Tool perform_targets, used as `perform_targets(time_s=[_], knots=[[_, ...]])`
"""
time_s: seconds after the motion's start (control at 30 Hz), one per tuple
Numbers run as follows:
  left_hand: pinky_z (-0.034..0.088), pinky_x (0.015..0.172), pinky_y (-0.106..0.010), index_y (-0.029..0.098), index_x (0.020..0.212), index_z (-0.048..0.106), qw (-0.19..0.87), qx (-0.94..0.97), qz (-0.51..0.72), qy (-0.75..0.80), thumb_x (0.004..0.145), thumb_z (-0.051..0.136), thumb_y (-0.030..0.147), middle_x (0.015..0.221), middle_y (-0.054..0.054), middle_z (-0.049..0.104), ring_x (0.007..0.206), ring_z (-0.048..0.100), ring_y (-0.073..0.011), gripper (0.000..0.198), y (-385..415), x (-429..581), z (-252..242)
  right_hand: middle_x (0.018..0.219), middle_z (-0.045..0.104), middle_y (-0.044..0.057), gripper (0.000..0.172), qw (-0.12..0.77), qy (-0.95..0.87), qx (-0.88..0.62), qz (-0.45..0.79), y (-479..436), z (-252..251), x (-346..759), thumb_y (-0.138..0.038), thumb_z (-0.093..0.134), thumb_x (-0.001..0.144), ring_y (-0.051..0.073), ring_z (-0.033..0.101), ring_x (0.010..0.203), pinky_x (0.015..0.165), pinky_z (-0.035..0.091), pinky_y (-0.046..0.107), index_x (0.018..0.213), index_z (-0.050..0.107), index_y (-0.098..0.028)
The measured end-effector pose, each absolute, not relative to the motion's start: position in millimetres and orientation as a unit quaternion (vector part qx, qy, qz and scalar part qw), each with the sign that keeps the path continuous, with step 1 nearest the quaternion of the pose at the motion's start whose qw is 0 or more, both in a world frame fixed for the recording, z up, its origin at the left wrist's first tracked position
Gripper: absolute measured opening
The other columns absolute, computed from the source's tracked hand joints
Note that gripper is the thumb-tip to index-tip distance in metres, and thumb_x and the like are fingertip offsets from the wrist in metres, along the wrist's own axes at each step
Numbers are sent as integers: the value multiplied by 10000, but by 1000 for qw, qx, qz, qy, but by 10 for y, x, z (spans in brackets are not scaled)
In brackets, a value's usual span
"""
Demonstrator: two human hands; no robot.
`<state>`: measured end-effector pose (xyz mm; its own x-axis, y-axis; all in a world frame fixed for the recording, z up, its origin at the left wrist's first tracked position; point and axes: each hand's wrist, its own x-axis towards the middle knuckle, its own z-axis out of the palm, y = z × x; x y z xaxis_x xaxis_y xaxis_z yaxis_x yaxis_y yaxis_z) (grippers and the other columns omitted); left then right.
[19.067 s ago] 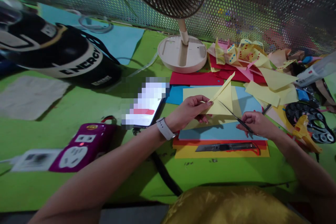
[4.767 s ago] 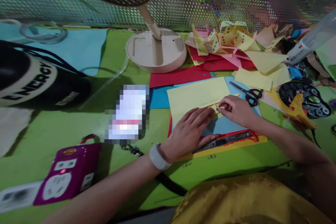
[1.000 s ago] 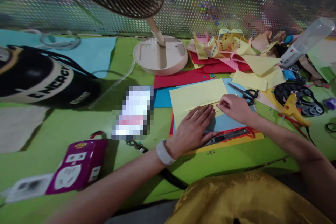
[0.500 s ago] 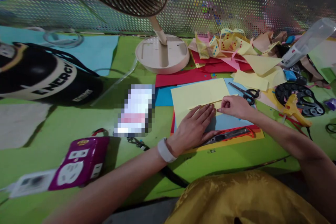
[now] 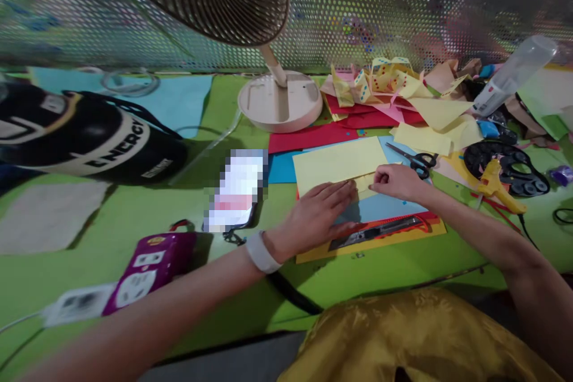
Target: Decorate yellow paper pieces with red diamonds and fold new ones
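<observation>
A pale yellow sheet point(image 5: 335, 161) lies on stacked coloured paper, its near part folded into a narrow strip. My left hand point(image 5: 324, 209) rests flat on the near part of this sheet, fingers stretched out to the right. Just right of it my right hand point(image 5: 394, 182) is closed, thumb and bent fingers together at the strip's right end; what they pinch is too small to make out. An orange and black cutter point(image 5: 380, 230) lies just below my hands on the paper stack. Black scissors point(image 5: 416, 160) lie beyond my right hand.
A fan point(image 5: 282, 101) stands at the back, near a dark phone point(image 5: 237, 191). Leftward are a black bottle point(image 5: 98, 137) and a purple power strip point(image 5: 156, 262). Paper scraps point(image 5: 389, 80), a clear bottle point(image 5: 514, 74), a black palette point(image 5: 505, 167) and a yellow glue gun point(image 5: 496, 185) are rightward.
The view has shifted a little, moving the bottle and power strip rightward in it. My left hand has slid slightly left along the strip. My right hand keeps its closed pose.
</observation>
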<state>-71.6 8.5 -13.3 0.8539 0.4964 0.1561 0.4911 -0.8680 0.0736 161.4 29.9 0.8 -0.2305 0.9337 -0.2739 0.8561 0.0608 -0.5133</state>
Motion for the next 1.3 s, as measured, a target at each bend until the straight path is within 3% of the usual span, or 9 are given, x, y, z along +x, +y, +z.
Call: perform_targets(time_s=[0.13,0.23,0.3,0.37,0.47,1.13,1.3], knots=[[504,877,-417,209,1146,645,77,953,83,280,933,444,446,1259,-121,640,1096,616,-272,376,163,-751,52,746,693,0,172,75,-726,-616,296,281,4,1613,-381,659,770,135,587,688,547,311,246,755,655,-209],[513,690,-351,179,783,685,165,893,83,410,920,428,472,822,-109,726,779,672,-234,413,214,-640,195,741,692,-7,159,80,-732,-611,291,275,-3,1612,-369,654,771,134,584,684,544,299,245,750,651,-211],[480,547,-285,175,634,630,325,814,29,480,906,424,517,577,-62,670,552,634,-179,483,261,-512,245,735,690,-8,149,79,-734,-610,288,276,-9,1613,-358,649,773,134,581,679,540,292,245,747,649,-212],[447,466,-251,172,614,606,484,712,-8,508,858,479,561,494,-39,642,463,611,-162,476,324,-388,240,732,687,-8,137,78,-734,-611,287,276,-13,1614,-348,648,775,135,577,679,540,290,247,751,650,-213],[422,429,-237,172,546,573,576,639,-27,509,786,568,592,466,-30,637,402,569,-139,484,424,-280,162,710,676,-8,144,80,-734,-610,288,275,-18,1614,-354,658,775,133,568,664,543,295,250,752,649,-212],[364,399,-214,173,494,568,606,597,-64,522,743,629,591,423,-19,611,362,521,-109,491,450,-555,139,749,689,-6,167,89,-731,-609,296,236,-7,1607,-366,656,790,135,572,672,554,304,261,750,619,-208],[428,433,-242,172,532,582,580,607,-63,539,768,604,579,452,-33,620,383,545,-128,471,428,-659,262,730,675,-3,137,120,-725,-593,329,247,45,1625,-306,663,784,120,570,658,566,335,248,726,607,-195]])
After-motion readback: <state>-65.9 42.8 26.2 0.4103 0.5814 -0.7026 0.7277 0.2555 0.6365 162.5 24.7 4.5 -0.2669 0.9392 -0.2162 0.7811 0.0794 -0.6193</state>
